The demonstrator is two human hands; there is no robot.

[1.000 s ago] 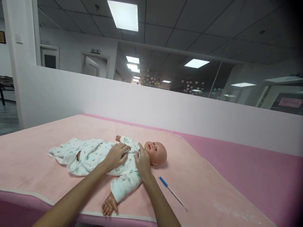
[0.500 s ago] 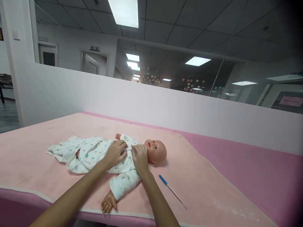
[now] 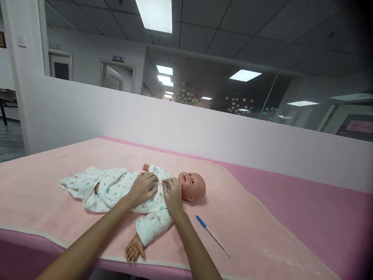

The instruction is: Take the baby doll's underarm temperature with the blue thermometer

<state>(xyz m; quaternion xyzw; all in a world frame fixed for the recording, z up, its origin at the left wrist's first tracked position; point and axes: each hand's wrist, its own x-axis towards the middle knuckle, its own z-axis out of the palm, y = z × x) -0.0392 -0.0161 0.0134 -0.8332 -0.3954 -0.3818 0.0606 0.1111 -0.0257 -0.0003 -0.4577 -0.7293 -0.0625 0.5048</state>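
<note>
A baby doll [image 3: 194,187] lies on its back, its head to the right, in a white patterned outfit [image 3: 116,190]. Over the doll's chest, my left hand [image 3: 143,188] has its fingers curled on the front of the outfit. Close beside it, nearer the doll's neck, my right hand [image 3: 173,195] pinches the cloth too. A narrow strip of the outfit's edge shows between the fingertips of both hands. One doll arm reaches toward the front edge; its hand [image 3: 135,248] rests palm up.
A pen [image 3: 212,236] with a blue cap lies right of my right forearm. The pink mat [image 3: 250,225] covers the table. Behind it stands a low white wall [image 3: 186,128] with glass above.
Both hands stay nearly in place at the doll's chest. A pale strip between the fingertips shows more clearly. The view has shifted very slightly.
</note>
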